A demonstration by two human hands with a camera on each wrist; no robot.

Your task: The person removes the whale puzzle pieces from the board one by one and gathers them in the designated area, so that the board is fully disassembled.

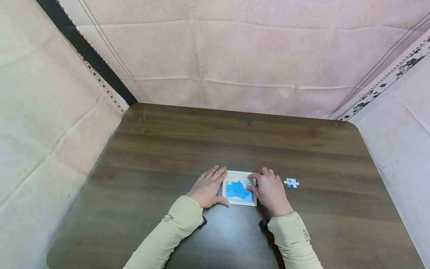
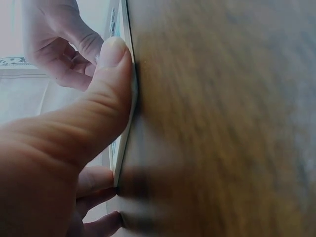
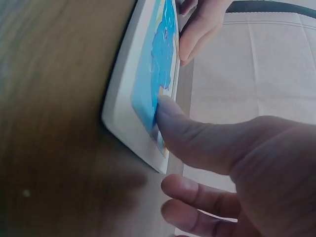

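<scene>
Pale sleeves (image 1: 166,235) in front, puzzle board (image 1: 239,204) beyond

The sleeves are lying nearest the camera, both bearing small dark lettering; a black strap (image 1: 264,224) is showing at the right cuff. Just past them, the puzzle board is lying flat on the table (image 1: 161,157), between the hands.

Left hand (image 1: 209,187) is holding its fingers out straight along the board's left edge, thumb resting at the near left corner. Right hand (image 1: 271,192) is leaning over the board's right side, thumb touching the blue picture (image 1: 236,189), index finger bending toward it. Whether it is pinching a piece, cannot tell — the fingers themselves are blocking that part.

A loose piece (image 1: 291,183), white and blue with knobs at its sides, is lying on the wood just to the right of the right hand, apart from the board.

Surface: brown wood grain, far corners rounding off, the near part shining. Room: a pinkish cloth (image 1: 242,56) is hanging behind, crossed by fold creases; paler cloth (image 1: 57,142) is covering the left side. A black strip (image 1: 97,59) is slanting down the left corner — a dark floral border (image 1: 386,80) is running down the right.
</scene>
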